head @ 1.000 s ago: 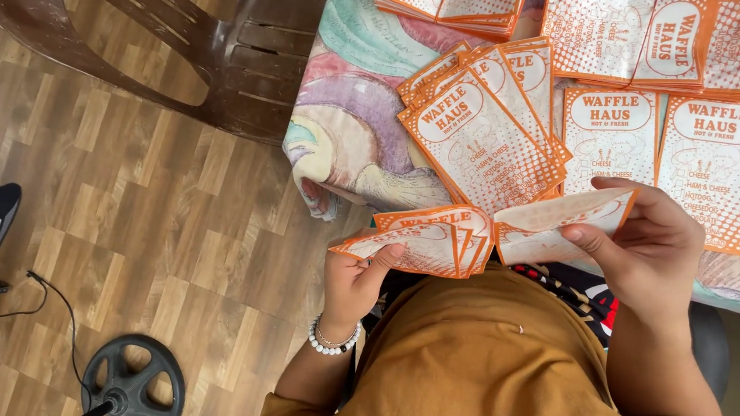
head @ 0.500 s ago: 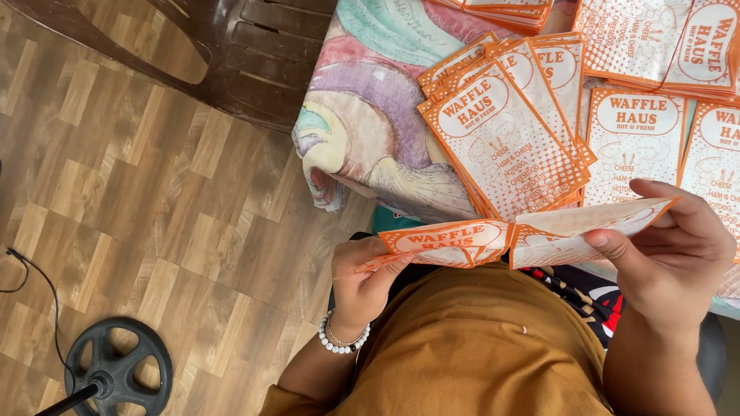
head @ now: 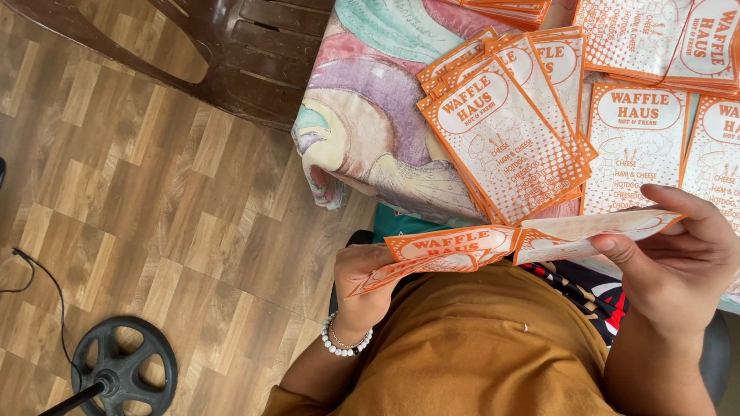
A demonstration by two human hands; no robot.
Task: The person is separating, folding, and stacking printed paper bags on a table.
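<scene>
My left hand (head: 360, 279) grips a small stack of flat orange-and-white paper bags (head: 444, 253), held nearly edge-on just above my lap. My right hand (head: 682, 254) pinches one more paper bag (head: 596, 230) by its right end, its left end touching the stack. Both hands hover at the near edge of the table (head: 364, 138). A fanned pile of the same bags (head: 505, 131) lies on the table just beyond my hands. A beaded white bracelet (head: 343, 342) circles my left wrist.
More bag stacks (head: 681, 25) cover the table's right and far side on a pastel patterned cloth. A dark brown plastic chair (head: 234, 43) stands at the table's left. A round black stand base (head: 123, 373) with a cable rests on the wooden floor at lower left.
Both hands have tilted the bags flatter, so they now show edge-on. The view has shifted slightly; the hands stay together at the table edge.
</scene>
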